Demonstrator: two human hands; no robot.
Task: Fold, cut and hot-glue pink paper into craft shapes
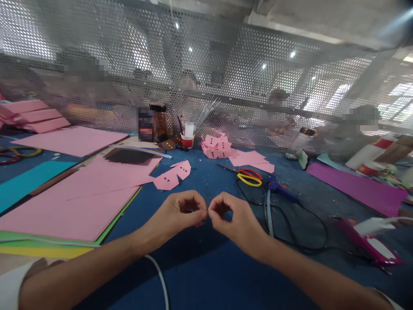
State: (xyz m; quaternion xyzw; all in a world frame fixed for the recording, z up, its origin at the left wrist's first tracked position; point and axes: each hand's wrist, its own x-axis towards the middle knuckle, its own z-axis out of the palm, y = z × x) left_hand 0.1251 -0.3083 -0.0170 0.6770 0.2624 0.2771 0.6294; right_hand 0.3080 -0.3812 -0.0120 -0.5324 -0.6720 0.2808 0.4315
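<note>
Over the blue tabletop [196, 275], my left hand [182, 211] and my right hand [237, 215] face each other, thumb and fingertips pinched together on both. The two pinches almost meet; anything between the fingertips is too small to make out. Just beyond my left hand lie pink paper cutouts [167, 178] with small black squares on them. A pile of similar folded pink pieces [215, 147] sits farther back. Beyond my right hand are scissors [250, 177] with red and yellow handles and a blue glue gun [282, 189] with a clear glue stick in it.
Large pink sheets [74, 202] cover the left side, with a teal strip [35, 178] beside them. A paper cup [187, 141] and a dark jar [159, 122] stand at the back. A purple sheet [358, 187] and a magenta device [374, 247] lie right. Perforated metal screen [238, 77] behind.
</note>
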